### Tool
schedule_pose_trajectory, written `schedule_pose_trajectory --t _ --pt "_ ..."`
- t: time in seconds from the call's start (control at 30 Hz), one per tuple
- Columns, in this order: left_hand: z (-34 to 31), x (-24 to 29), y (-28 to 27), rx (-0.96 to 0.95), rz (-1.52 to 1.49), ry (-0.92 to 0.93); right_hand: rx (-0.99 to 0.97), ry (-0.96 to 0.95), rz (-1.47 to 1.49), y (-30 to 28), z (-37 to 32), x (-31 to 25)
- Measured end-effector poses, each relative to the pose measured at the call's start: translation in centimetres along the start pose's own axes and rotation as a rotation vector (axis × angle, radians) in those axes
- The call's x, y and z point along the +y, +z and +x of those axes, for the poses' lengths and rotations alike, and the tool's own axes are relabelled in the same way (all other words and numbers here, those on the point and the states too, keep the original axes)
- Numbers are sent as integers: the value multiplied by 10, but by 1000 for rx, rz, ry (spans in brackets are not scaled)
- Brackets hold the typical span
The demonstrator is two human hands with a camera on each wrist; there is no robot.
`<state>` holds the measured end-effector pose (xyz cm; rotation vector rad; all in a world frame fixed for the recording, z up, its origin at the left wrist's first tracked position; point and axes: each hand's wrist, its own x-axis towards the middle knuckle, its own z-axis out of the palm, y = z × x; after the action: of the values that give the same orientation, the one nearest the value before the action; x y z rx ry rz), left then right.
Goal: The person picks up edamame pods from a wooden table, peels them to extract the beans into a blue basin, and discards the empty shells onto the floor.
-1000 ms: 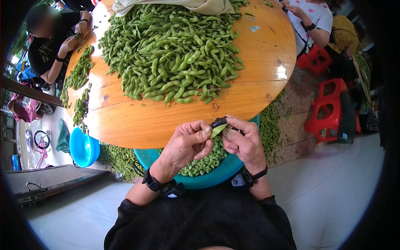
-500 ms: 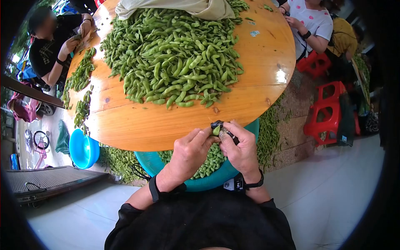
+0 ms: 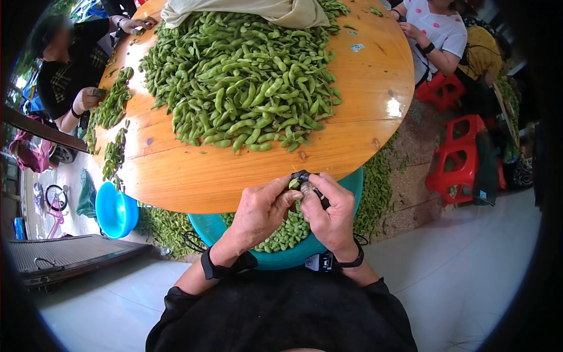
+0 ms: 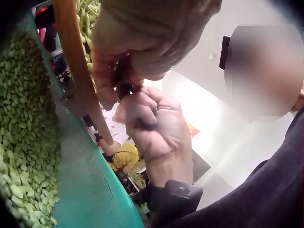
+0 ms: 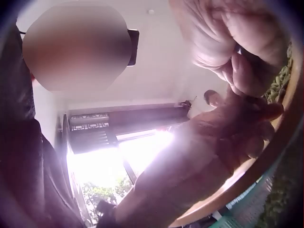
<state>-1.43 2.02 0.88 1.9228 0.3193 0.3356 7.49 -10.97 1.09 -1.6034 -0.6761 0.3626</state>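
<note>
In the head view a green soybean pod [image 3: 294, 183] is at the meeting fingertips of both hands, just off the table's near edge. My left hand [image 3: 256, 212] pinches its left side with curled fingers. My right hand [image 3: 329, 214] pinches from the other side, thumb against the pod; black coverings show on its fingers. Much of the pod is hidden by fingertips. Below both hands, a teal basin [image 3: 293, 257] holds shelled green beans [image 3: 285, 236]. In the left wrist view these beans [image 4: 26, 128] lie beside my hands.
A large heap of soybean pods [image 3: 246, 82] covers the middle of the round wooden table [image 3: 187, 185], partly under a beige cloth [image 3: 252, 10]. A blue basin [image 3: 117, 209] stands left, red stools [image 3: 460, 154] right. Pods litter the floor [image 3: 375, 188]. Other people sit left and right.
Both hands have shifted slightly left, and less of the pod shows between the fingers. The person at the left has spread their hands apart, one reaching onto the table.
</note>
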Motion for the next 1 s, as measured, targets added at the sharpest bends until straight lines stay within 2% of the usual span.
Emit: schedule_pose_trajectory --t 0.03,0.07,0.13,0.17,0.23,0.27,0.3,0.37,0.4,0.53,0.6,0.63,0.7,0.77,0.83,0.93,1.0 --pt "1 2 -1 -58 -70 -98 -25 8 26 0 0 0" --pt "1 1 0 -59 -72 -99 -25 10 25 0 1 0" --pt "1 -3 5 20 -255 -177 -43 -10 36 1 2 1" --pt "3 -4 2 19 -257 -177 -43 -9 35 -1 3 1" --pt "8 -7 -13 -173 -322 -250 -144 353 414 -8 5 0" --pt "9 -6 -20 -236 -340 -290 -193 402 548 -12 7 1" --pt "11 -4 -25 -229 -339 -293 -200 404 550 -17 10 4" --pt "14 0 -34 -408 -420 -366 -325 552 674 -25 13 9" --pt "16 -1 -37 -466 -457 -437 -321 539 649 -25 13 8" --pt "15 -7 -28 -420 -643 -463 -222 433 447 -16 7 5" --pt "13 -6 -22 -350 -748 -459 -94 -25 -63 -8 4 9" --pt "12 -3 -18 -348 -749 -461 -96 -23 -62 -5 2 7" --pt "9 3 -11 -196 -937 -519 26 -263 -321 2 0 2" --pt "6 -9 -5 -175 -987 -509 41 -273 -320 4 0 1" --pt "2 -11 0 -152 -1039 -500 -4 -151 -203 1 1 4" --pt "1 -2 4 -38 -1018 -536 -25 -85 -150 -1 3 5" --pt "0 -1 4 -21 -1047 -552 -12 -159 -195 1 5 3"
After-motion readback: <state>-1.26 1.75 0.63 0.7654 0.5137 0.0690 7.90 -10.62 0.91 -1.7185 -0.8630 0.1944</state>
